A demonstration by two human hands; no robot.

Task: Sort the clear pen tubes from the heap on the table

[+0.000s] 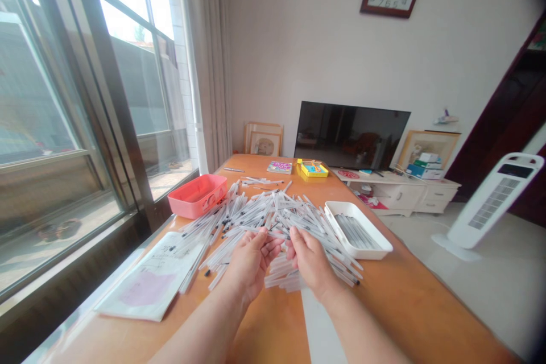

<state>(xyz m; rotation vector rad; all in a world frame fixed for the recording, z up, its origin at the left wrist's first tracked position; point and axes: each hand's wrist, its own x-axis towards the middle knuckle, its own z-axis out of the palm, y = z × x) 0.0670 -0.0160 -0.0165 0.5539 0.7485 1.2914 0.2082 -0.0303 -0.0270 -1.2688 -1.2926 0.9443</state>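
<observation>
Above the near side of the table, my left hand (251, 261) and my right hand (310, 259) meet over a heap of pens. A slim translucent pen (278, 234) runs level between them, pinched by thumb and fingers at both ends. The tip at the right-hand end is covered by my fingers. Beneath and beyond lies a large loose pile of clear pen barrels (256, 210), some with black caps or ends. To the right of my right hand stands a white tray (381, 250) with a row of dark-filled pens (353, 230) inside.
Left of the pile sits a red plastic box (187, 205). A paper booklet (149, 290) lies at the near left of the wooden table (409, 284). Toward the far end are a small yellow box (314, 172) and a colourful card pack (279, 167). Windows line the left.
</observation>
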